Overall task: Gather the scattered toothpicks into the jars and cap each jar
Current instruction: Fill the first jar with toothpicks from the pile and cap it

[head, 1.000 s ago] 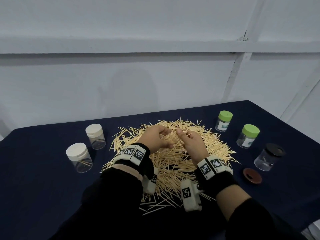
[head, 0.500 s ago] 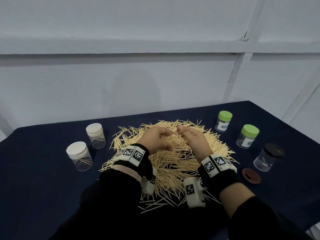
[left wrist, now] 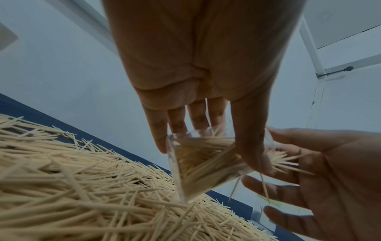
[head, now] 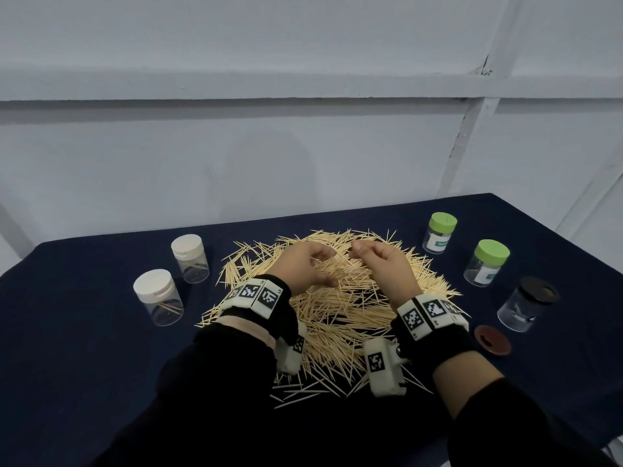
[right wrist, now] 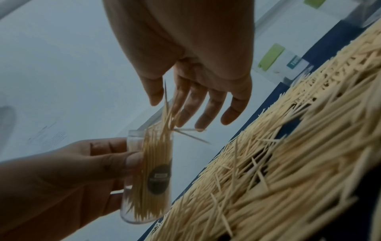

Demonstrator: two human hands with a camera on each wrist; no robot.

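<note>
Pale grey wall panels behind, and a dark navy worktop (head: 84, 365) in front of me with a big heap of toothpicks (head: 337, 318) dumped in the middle. My left hand (head: 303, 267) is over the far part of the heap, fingers (right wrist: 97, 146) and thumb wrapped round a clear jar (right wrist: 150, 176) with no cap on it. It's already packed with toothpicks, has a dark round sticker on the side, and from the left wrist view it's tipped with its mouth toward my other hand. My right hand (head: 384, 264) is right at the jar's mouth, fingers (right wrist: 206, 104) loosely spread and not really gripping anything; a few toothpicks are sticking out past the rim and a couple look to be loose just beside it.

On the left side of the worktop sit two clear jars with white caps, a near one (head: 158, 301) and a far one (head: 190, 259), each with just a few toothpicks inside as far as I can see. On the right there are two green-capped jars, one far (head: 440, 232) and one a bit nearer (head: 487, 262), both with labels. Nearer still is a jar with a black cap (head: 527, 303), and just beside that a brown lid (head: 492, 340) lies flat on the cloth on its own.
</note>
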